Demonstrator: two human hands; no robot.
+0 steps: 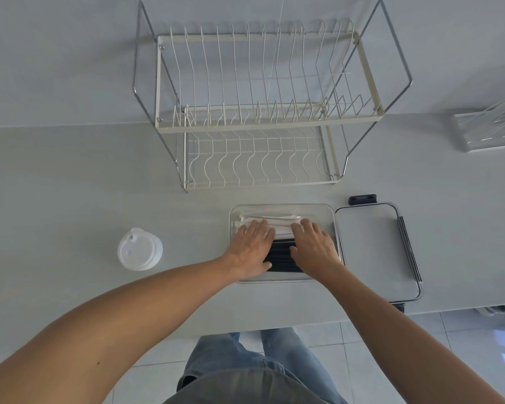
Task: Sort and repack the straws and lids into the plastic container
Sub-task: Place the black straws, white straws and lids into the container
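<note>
Here, both hands were laid flat, fingers extended, inside the clear plastic container [324, 211]: the left hand [252, 247] and right hand [314, 246] pressed on white wrapped straws [274, 220] above black straws [280, 258]. White lids [139, 249] were stacked at nine o'clock, the container lid [368, 252] at three o'clock.

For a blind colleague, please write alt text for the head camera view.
Both hands, left and right, press flat on white straws and black straws inside a clear container; its lid lies right, white cup lids left.
</note>
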